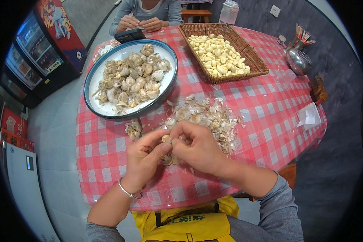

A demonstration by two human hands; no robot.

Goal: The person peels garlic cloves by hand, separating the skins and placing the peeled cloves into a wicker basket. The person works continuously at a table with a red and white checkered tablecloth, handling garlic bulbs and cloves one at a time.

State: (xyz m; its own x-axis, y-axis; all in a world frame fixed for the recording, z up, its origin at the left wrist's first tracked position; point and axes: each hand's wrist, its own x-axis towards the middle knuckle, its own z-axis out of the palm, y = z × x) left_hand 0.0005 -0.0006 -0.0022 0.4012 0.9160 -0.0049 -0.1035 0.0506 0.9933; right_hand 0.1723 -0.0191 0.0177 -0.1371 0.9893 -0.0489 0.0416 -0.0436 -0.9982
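Between the fingertips of my left hand (149, 154) is a garlic clove (166, 139) with skin on it. My right hand (196, 146) touches the clove's right side with pinched thumb and forefinger. Beneath and behind both hands lies a heap of papery garlic skins (216, 119). A partly broken garlic bulb (134, 129) rests on the checked tablecloth just beyond my left hand. Farther back, a blue-rimmed white basin (92, 104) holds unpeeled bulbs and cloves (136, 78). To its right, a wicker basket (255, 65) contains many peeled garlic cloves (219, 57).
A black phone (129, 35) leans by the basin's far edge. Across the table sits another person, hands (140, 23) together. A clear plastic jug (229, 13) stands behind the basket. Along the right side are a metal pot (298, 62), a plastic cup (286, 79) and white napkins (309, 116).
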